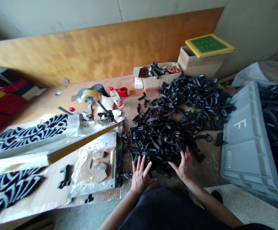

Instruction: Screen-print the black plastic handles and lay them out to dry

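A large heap of black curved plastic handle-like parts (156,134) covers the table in front of me. My left hand (140,175) lies at the heap's near left edge, its fingers spread over the parts. At the near right edge, my right hand (184,165) has thumb and fingers apart, with the fingertips at the parts. Neither hand grips anything that I can see. Whether the fingertips touch the parts is hard to tell.
A grey crate (241,134) of black parts stands at the right. To the left are a metal fixture plate (93,188), a long bar (81,143) and rows of black parts (16,191). Behind are a bottle (116,97), tape (91,95) and an open carton (162,81).
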A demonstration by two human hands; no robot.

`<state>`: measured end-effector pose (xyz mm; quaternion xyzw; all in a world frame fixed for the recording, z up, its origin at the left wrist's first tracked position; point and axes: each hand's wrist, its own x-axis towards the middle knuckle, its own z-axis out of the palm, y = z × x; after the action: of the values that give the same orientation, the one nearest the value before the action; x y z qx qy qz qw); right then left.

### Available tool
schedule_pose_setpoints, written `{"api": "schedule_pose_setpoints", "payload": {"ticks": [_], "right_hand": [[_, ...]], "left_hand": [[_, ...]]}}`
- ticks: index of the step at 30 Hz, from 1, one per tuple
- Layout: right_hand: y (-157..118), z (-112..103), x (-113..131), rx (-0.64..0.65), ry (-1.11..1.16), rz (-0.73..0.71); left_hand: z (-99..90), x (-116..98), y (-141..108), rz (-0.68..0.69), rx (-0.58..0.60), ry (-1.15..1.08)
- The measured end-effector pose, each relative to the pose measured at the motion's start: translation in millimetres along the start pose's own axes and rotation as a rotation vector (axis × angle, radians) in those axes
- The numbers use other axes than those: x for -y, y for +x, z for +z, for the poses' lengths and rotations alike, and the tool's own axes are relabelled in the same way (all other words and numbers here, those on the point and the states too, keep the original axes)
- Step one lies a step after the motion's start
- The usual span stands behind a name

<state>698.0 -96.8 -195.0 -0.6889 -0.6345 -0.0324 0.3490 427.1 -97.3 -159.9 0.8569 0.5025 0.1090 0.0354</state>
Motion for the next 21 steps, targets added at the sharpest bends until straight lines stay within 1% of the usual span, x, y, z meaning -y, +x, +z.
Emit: {"api": "schedule_pose_setpoints", "payload": {"ticks": [3,6,10,13,16,21], "right_hand": [[11.0,6.2,7.6,-0.026,-0.036,0.050],[15.6,9.8,11.1,-0.042,-0.032,0.070],[12.6,8.9,12.7,-0.029,-0.008,0.087],[5.7,6.3,17.1,0.004,0.005,0.141],[-0.5,5.6,25.7,0.014,0.029,0.226],[-8.4,1.0,47.7,-0.037,0.050,0.356]], "left_hand": [[7.9,0.1,12.0,-0.009,-0.106,-0.024],[10.6,0.9,18.2,-0.022,-0.166,-0.032],[4.9,0.6,19.8,-0.022,-0.163,-0.030],[-2.1,-0.3,17.8,-0.019,-0.172,-0.039],[-6.0,3.3,15.0,-0.025,-0.254,-0.110],[-9.1,17.7,9.2,0.036,-0.433,-0.297]]}}
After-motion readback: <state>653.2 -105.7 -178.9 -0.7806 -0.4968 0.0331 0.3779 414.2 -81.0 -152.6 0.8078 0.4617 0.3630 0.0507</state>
